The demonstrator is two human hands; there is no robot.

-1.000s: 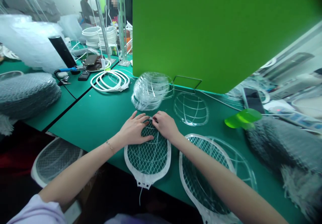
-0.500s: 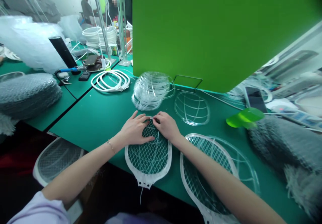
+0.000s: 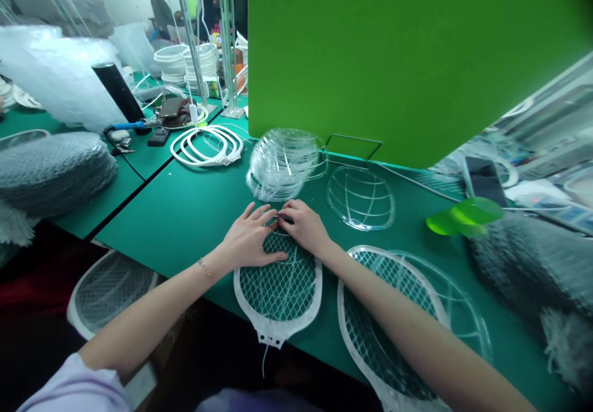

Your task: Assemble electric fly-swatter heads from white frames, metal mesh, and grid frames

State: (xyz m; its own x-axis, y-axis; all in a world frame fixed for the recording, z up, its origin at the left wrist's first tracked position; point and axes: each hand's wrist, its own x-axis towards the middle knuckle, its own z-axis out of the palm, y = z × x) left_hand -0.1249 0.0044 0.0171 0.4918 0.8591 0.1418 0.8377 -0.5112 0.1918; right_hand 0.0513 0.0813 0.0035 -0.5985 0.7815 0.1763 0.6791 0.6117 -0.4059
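Note:
A white oval racket frame with mesh [image 3: 278, 291] lies at the front of the green table, its notched neck end over the edge with a thin wire hanging down. My left hand [image 3: 250, 239] rests flat across its far left part, fingers spread and thumb out over the mesh. At the far rim my right hand [image 3: 303, 230] is closed, thumb and fingertips pinched together close to the left fingertips. What the pinch holds is too small to make out. Under my right forearm sits a second meshed racket frame [image 3: 345, 313], partly covered by the arm.
Beyond my hands stands a stack of clear ribbed ovals [image 3: 282, 168], with a single clear oval [image 3: 361, 199] to its right. White rings [image 3: 185, 152] lie back left. Grey mesh piles [image 3: 55, 165] flank both sides. A green panel [image 3: 393, 60] closes off the back.
My right fingertips have shifted slightly along the far rim, staying pinched beside the left hand. The left hand keeps nearly the same pose. The whole view has shifted a little.

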